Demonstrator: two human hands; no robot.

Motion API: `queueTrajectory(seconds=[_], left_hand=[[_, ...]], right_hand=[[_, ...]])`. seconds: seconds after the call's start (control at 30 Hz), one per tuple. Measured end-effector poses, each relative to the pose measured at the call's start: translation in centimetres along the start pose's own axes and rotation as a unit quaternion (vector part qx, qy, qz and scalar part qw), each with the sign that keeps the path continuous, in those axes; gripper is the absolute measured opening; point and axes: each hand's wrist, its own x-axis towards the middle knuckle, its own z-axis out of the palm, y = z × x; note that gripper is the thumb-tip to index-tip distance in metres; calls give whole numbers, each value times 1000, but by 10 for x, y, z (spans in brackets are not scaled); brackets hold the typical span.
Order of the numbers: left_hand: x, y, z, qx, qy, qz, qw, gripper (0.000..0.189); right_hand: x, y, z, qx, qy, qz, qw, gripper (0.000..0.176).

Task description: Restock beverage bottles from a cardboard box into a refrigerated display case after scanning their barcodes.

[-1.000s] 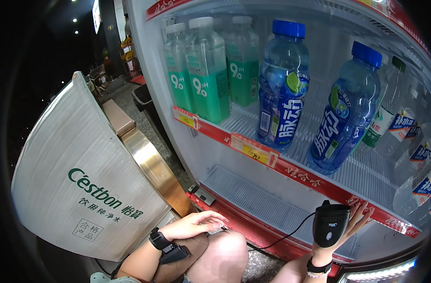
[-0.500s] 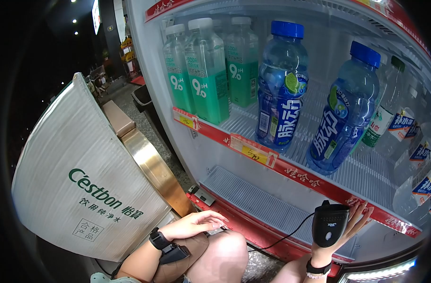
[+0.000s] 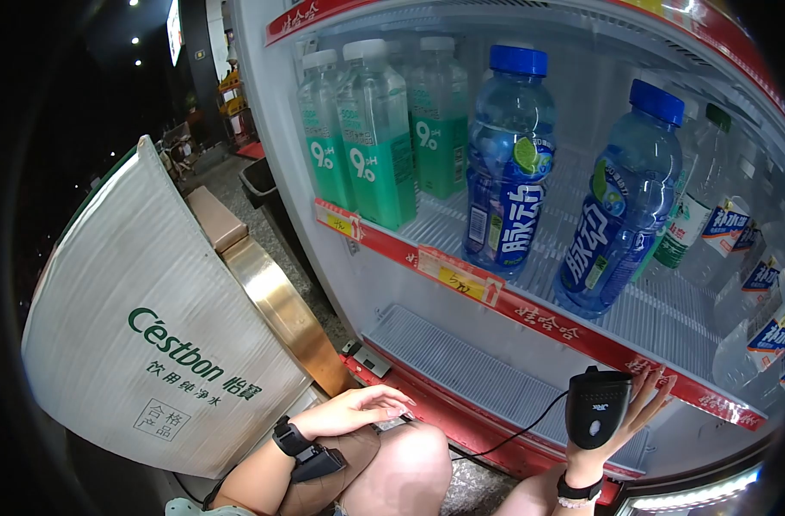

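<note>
Resting on the bare knee (image 3: 410,460), the left hand (image 3: 354,408) has its grip released, fingers loose. The right hand (image 3: 629,423) is raised at the fridge, grip also released: its fingertips (image 3: 649,389) touch the red shelf rail (image 3: 573,327) and grasp nothing. A black device (image 3: 595,410) sits on the back of that hand, cable trailing left. Two blue bottles (image 3: 506,163) stand on the shelf above the rail, with green bottles (image 3: 375,138) further left. A Cestbon carton (image 3: 152,327) stands beside the left arm.
</note>
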Motion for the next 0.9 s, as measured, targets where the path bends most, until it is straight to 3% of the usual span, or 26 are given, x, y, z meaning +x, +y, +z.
queueTrajectory(seconds=[0.43, 0.53, 0.6, 0.9], left_hand=[[1, -2, 0, 4, -4, 5, 1000, 34], [0, 1, 1, 7, -4, 7, 1000, 33], [1, -1, 0, 0, -6, 7, 1000, 33], [0, 1, 1, -13, -11, 6, 1000, 32]], right_hand=[[0, 0, 0, 44, 17, -3, 999, 64], [1, 0, 0, 87, 14, 1, 996, 74], [0, 0, 3, 60, 18, -4, 998, 62], [3, -1, -3, 75, 25, -12, 997, 60]])
